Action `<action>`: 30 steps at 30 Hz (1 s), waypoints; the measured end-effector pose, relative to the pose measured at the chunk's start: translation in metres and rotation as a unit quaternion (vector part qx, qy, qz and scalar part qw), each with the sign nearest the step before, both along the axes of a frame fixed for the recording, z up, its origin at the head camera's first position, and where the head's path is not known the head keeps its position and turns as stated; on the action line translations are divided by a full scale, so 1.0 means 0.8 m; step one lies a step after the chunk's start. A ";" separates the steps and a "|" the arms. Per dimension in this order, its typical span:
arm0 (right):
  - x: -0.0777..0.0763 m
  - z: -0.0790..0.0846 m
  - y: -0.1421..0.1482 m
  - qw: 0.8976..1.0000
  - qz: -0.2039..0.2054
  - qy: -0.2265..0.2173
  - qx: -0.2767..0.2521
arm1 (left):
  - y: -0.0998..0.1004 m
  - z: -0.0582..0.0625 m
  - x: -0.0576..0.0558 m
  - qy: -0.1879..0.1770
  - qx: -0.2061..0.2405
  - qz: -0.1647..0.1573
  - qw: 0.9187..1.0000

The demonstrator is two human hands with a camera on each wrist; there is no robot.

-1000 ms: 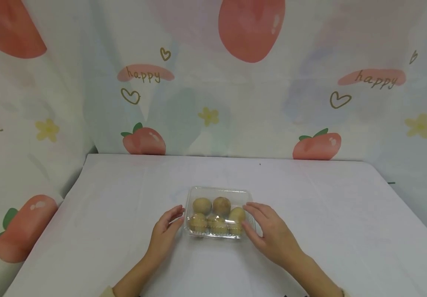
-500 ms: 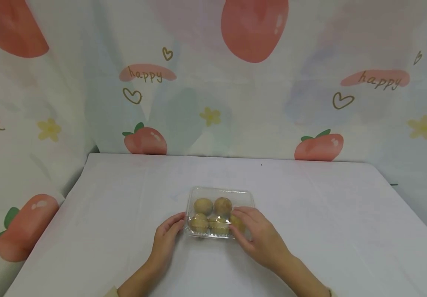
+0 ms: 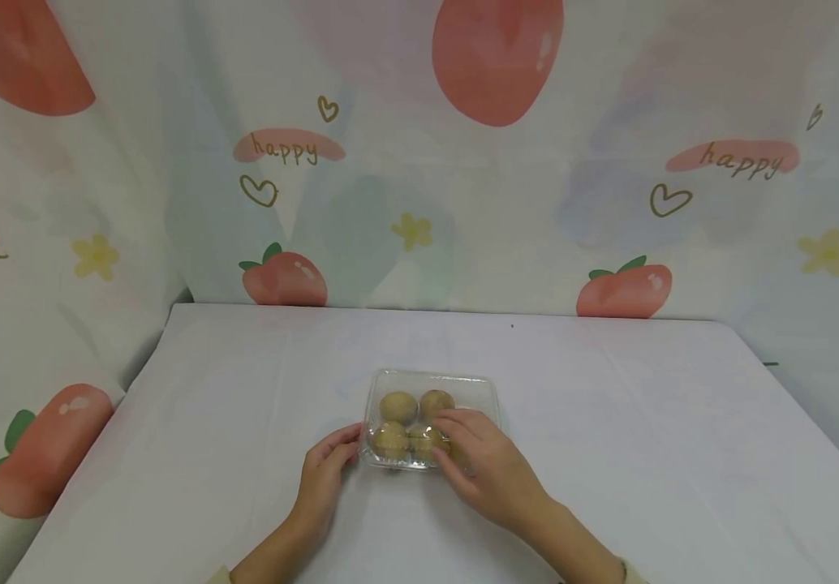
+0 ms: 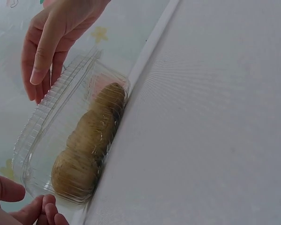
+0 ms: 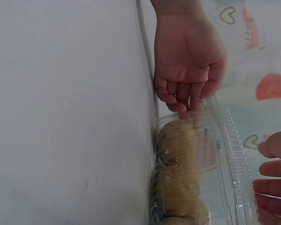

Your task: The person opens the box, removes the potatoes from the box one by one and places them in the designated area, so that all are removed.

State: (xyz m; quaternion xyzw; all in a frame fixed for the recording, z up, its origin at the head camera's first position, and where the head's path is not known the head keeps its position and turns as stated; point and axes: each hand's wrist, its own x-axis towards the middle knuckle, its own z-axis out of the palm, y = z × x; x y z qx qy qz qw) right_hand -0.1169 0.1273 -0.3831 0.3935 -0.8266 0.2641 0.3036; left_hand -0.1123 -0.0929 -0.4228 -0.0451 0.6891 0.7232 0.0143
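Observation:
A clear plastic clamshell box (image 3: 474, 389) with ribbed sides sits on the white table. Inside lie several round, yellow-brown items (image 3: 397, 407) that look like small potatoes or fruit. At the box's left end, my left hand (image 3: 320, 478) holds the rim; the right wrist view shows its thumb (image 5: 213, 86) at the corner and the other fingers curled below. Over the right part of the box is my right hand (image 3: 496, 474), fingers slightly bent and apart. In the left wrist view this right hand (image 4: 51, 42) hovers just above the lid, gripping nothing. It hides some items in the head view.
The white-covered table (image 3: 646, 422) extends around the box. Behind it and on the left hang cloth walls (image 3: 500, 203) printed with peaches, hearts and flowers.
My right hand has moved left from the box's right edge to over its lid. My left hand has come in against the left edge. The box has stayed in about the same place.

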 end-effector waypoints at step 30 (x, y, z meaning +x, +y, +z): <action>-0.005 -0.012 -0.060 1.000 0.008 -0.011 0.014 | -0.004 -0.004 -0.001 -0.028 0.042 -0.002 0.999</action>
